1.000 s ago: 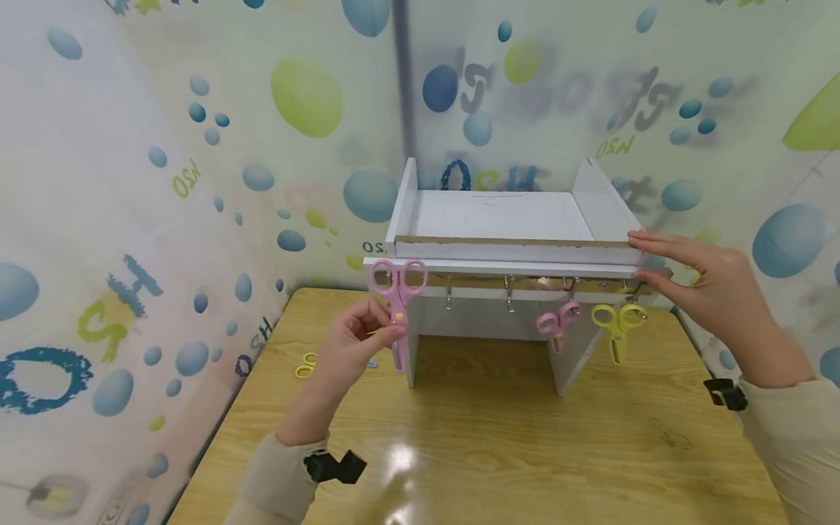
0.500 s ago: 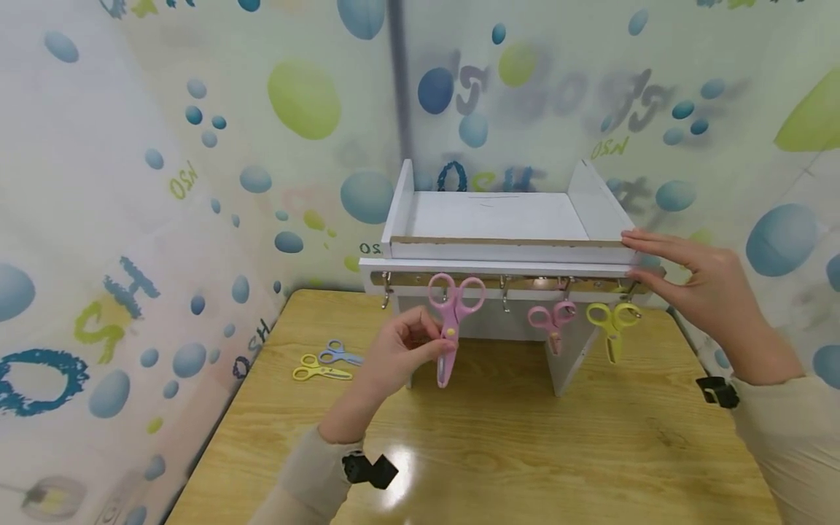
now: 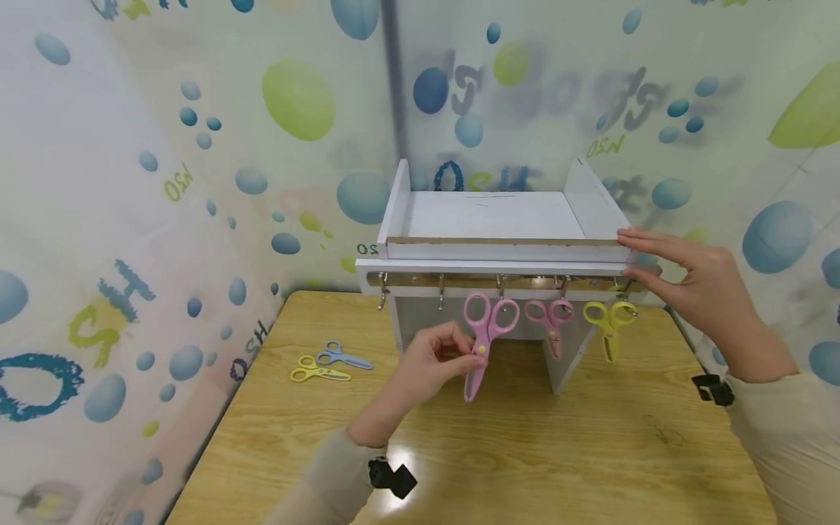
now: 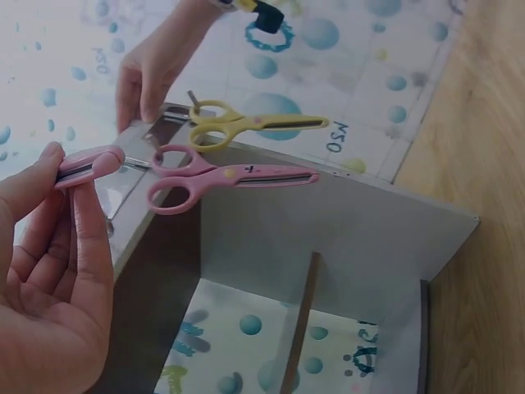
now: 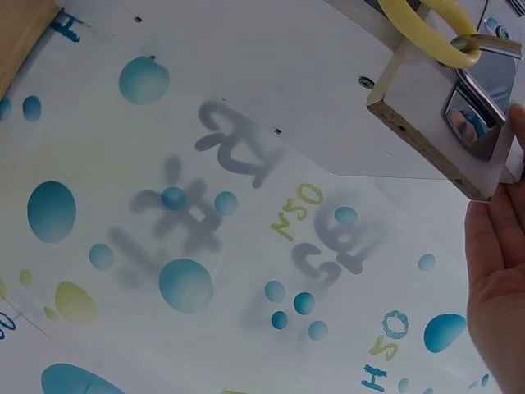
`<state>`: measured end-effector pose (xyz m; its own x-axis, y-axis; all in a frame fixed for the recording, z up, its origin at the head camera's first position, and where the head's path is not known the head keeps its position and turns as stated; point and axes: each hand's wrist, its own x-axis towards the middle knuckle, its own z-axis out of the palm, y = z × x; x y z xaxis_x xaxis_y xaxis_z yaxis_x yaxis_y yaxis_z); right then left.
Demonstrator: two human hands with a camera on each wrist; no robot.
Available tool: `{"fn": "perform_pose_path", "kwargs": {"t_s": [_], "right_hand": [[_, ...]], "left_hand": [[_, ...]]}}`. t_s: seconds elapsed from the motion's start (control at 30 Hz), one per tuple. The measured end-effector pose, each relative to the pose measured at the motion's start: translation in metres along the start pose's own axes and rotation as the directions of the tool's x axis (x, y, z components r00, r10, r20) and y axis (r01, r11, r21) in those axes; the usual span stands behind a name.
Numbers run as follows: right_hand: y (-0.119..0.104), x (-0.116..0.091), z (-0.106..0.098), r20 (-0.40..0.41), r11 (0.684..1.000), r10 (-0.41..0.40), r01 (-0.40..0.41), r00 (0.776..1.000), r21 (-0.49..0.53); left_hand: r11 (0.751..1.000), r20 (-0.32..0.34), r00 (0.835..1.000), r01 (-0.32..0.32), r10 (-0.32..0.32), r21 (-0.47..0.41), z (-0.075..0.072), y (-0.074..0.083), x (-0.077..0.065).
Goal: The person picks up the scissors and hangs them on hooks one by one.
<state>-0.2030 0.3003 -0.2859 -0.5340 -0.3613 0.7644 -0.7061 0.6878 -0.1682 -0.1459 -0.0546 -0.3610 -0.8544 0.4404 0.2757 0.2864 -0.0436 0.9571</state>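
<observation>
Pink scissors [image 3: 484, 337] have moved rightward along the front of a white rack [image 3: 485, 252] since a second ago, when they were at its left end; they are now near the center of the frame, slightly lower. The left hand [image 3: 433, 361], which carries them, pinches the blades between thumb and fingers, so the two handle loops point upward and the blade tips slant down to the left. One loop overlaps the third hook from the left; whether they touch, I cannot tell. At center right, the right hand [image 3: 705, 281] grasps nothing: its extended fingers and thumb touch the right end of the rack, as they do in the earlier frame.

Along the rack's front runs a metal strip [image 3: 462, 281] with a row of hooks. At right of center, a second pair of pink scissors [image 3: 553, 332] hangs from one of them, and hanging yellow scissors [image 3: 611, 335] are just beside it, near the right hand. Two bare hooks are at the strip's left end.

Farther out, at left of center, blue scissors [image 3: 348, 359] and flat yellow scissors [image 3: 333, 375] lie close together on the wooden desk [image 3: 590, 452]. Both cream sleeves [image 3: 331, 467] have a black device at the wrist. Behind everything, pale walls [image 3: 223, 44] carry blue and green ovals and mirrored lettering.
</observation>
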Motion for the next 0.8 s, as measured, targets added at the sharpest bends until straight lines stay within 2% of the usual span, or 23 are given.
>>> {"fn": "perform_pose_path", "kwargs": {"t_s": [0.5,0.63,0.8], "right_hand": [[-0.002,0.000,0.000,-0.019,0.999,-0.010,0.011,1.000,0.041],[-0.003,0.001,0.000,-0.022,0.999,-0.007,0.008,1.000,0.047],[-0.002,0.000,0.001,-0.019,0.999,-0.002,0.003,1.000,0.039]], "left_hand": [[0.999,-0.051,0.999,0.017,-0.016,0.032,0.006,-0.027,0.007],[0.999,-0.060,0.998,0.033,-0.032,0.018,0.006,-0.032,0.007],[1.000,-0.066,0.998,0.020,-0.020,0.002,0.005,-0.038,0.007]]}}
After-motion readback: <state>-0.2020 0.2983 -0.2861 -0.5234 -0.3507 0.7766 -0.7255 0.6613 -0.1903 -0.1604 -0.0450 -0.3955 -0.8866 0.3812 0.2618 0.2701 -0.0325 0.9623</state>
